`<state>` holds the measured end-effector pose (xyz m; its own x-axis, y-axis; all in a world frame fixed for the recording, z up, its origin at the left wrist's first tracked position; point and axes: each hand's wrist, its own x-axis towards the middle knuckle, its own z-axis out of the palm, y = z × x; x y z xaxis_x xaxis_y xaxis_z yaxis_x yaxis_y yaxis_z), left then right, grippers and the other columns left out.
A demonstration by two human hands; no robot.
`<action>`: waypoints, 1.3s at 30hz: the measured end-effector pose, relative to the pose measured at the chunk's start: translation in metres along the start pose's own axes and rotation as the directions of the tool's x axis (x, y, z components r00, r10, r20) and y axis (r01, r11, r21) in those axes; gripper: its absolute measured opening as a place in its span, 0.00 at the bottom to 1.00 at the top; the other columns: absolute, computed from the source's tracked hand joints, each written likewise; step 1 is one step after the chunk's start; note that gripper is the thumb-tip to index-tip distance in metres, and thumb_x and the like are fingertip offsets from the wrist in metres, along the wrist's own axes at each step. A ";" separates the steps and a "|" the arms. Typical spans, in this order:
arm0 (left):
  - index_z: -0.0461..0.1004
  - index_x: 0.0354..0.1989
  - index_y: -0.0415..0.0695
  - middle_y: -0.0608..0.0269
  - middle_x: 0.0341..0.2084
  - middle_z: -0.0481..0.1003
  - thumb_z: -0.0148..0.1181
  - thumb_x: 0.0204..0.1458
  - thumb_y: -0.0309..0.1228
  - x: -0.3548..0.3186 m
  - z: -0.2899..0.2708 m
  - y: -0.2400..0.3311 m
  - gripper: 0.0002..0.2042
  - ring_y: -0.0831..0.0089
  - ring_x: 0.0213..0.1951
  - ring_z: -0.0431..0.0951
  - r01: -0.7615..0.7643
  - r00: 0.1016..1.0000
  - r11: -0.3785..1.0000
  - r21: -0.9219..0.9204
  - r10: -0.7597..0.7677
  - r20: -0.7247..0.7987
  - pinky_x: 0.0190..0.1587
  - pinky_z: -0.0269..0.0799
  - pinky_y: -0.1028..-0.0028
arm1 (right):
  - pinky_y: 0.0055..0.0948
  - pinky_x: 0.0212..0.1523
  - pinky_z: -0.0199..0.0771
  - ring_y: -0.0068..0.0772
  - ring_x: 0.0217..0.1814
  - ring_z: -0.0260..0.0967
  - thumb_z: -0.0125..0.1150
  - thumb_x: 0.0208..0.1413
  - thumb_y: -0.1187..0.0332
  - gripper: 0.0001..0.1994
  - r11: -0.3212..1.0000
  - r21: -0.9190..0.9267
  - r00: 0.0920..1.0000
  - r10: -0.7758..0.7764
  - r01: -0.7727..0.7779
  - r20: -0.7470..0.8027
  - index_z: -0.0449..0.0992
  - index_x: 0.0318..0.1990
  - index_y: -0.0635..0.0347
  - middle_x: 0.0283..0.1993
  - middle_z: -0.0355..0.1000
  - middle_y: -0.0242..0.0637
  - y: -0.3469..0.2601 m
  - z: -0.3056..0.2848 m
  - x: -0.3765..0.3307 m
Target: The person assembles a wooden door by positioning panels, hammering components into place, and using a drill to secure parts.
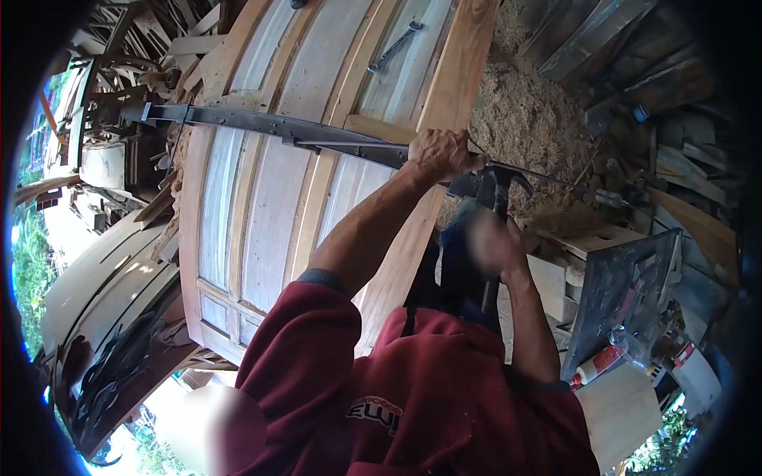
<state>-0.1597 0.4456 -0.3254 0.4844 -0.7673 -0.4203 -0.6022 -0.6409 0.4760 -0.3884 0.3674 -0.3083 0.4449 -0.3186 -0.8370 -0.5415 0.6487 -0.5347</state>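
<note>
A large panelled wooden door [270, 198] lies flat in front of me. A long dark metal bar clamp [262, 123] runs across it from left to right. My left hand [440, 155] is closed over the clamp's end at the door's right edge. My right hand [494, 242], blurred by motion, grips the handle of a dark claw hammer [498, 186]. The hammer's head sits just right of my left hand, close to the clamp's end. My red sleeves and chest fill the lower middle of the view.
A spanner [394, 46] lies on the door's far end. A sawdust heap [524, 119] rises to the right of the door. A dark board [615, 293], bottles [597, 365] and wood offcuts crowd the right. Curved wooden frames [103, 278] are stacked on the left.
</note>
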 end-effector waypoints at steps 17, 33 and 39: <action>0.73 0.38 0.37 0.47 0.25 0.80 0.50 0.55 0.63 0.008 0.006 0.005 0.34 0.52 0.36 0.83 -0.038 0.999 0.999 0.023 0.039 -0.038 0.44 0.74 0.56 | 0.21 0.12 0.55 0.16 0.14 0.53 0.59 0.61 0.65 0.08 0.982 0.182 0.989 -0.015 0.042 -0.149 0.64 0.34 0.50 0.22 0.58 0.23 0.015 0.007 0.013; 0.74 0.42 0.39 0.49 0.27 0.80 0.50 0.55 0.64 0.006 0.002 0.003 0.34 0.52 0.36 0.83 -0.009 1.000 1.000 -0.028 0.010 0.029 0.42 0.75 0.57 | 0.22 0.14 0.56 0.17 0.17 0.53 0.57 0.59 0.71 0.09 0.999 0.015 0.996 -0.034 0.035 -0.082 0.60 0.38 0.51 0.24 0.58 0.26 0.016 0.013 0.011; 0.73 0.42 0.38 0.48 0.25 0.80 0.49 0.55 0.65 0.006 0.001 0.001 0.35 0.52 0.36 0.83 -0.010 1.000 1.000 0.027 0.010 -0.002 0.42 0.75 0.56 | 0.23 0.13 0.57 0.17 0.17 0.54 0.57 0.59 0.68 0.09 0.979 0.151 0.974 -0.107 0.138 -0.197 0.61 0.38 0.50 0.23 0.58 0.25 0.009 -0.044 0.023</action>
<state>-0.1581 0.4406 -0.3282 0.4794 -0.7739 -0.4139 -0.6240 -0.6322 0.4592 -0.4145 0.3358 -0.3374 0.3508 -0.5164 -0.7812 -0.3603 0.6956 -0.6216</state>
